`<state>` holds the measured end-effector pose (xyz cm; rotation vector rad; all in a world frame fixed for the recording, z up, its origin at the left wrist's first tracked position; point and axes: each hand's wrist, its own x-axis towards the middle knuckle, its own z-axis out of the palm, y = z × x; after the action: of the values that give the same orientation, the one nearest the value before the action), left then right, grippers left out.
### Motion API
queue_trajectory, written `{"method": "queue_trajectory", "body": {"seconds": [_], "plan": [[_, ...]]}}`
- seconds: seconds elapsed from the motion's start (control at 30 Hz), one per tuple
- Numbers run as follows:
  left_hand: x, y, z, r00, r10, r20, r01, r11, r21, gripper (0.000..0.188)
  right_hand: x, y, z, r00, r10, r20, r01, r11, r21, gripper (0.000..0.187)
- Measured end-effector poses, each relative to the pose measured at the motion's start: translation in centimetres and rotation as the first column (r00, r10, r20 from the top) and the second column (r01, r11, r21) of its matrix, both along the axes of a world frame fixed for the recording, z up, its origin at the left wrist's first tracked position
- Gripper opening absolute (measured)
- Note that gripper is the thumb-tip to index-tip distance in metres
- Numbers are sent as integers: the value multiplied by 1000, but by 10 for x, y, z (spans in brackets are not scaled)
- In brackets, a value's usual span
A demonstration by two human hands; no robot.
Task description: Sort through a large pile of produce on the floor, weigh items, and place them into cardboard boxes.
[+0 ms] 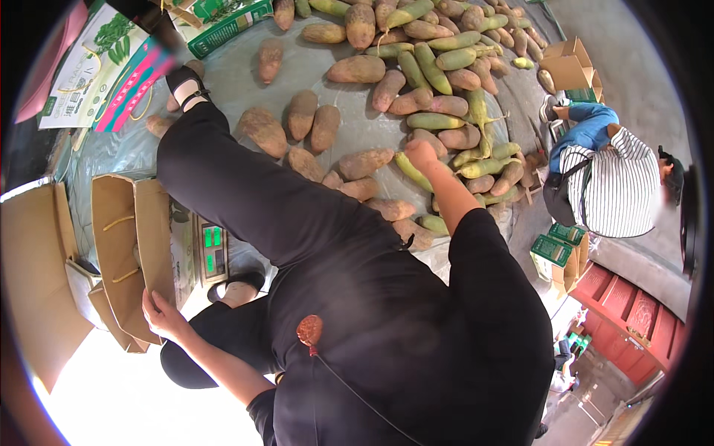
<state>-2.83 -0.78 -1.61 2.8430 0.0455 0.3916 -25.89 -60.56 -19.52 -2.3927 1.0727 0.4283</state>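
My left hand [165, 318], fingers stretched and slightly apart, rests against the near edge of an open brown carton [155, 245] with yellow cord handles. The carton stands upright beside a scale with a lit green display [213, 249]. My right hand [422, 153] is closed over the near side of a heap of roots, its fingertips hidden beneath it. Under that hand lies a green radish [413, 174], and a rough brown tuber [429, 140] sits just beyond. What the right hand grips, if anything, cannot be made out.
Loose brown tubers [262, 132] lie on the plastic sheet [223, 82] around my outstretched leg. Green radishes [431, 68] are heaped among more tubers. A person in a striped top [606, 175] crouches at the right, between open cartons [571, 63]. Printed boxes [89, 70] stand far left.
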Motion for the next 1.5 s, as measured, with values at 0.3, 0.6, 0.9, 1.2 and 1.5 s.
{"method": "queue_trajectory", "body": {"seconds": [0.3,0.6,0.9,1.2,1.5], "plan": [[-2,4,-3,999,-15,43,14,999,39,25,-24,23,-30,975,-104,-194,102,995,-22,27],[-3,0,-9,999,-33,28,32,999,37,25,-10,12,-28,918,30,-394,-49,998,-37,39],[0,-12,4,997,-49,53,43,994,99,22,-6,27,-31,904,51,-425,-103,990,-101,38],[-1,-17,6,989,-91,119,84,995,63,19,-34,32,-50,975,48,-215,-81,986,-147,40],[4,-6,-9,994,-54,93,42,991,126,21,-51,34,-55,972,64,-225,-94,988,-122,38]]}}
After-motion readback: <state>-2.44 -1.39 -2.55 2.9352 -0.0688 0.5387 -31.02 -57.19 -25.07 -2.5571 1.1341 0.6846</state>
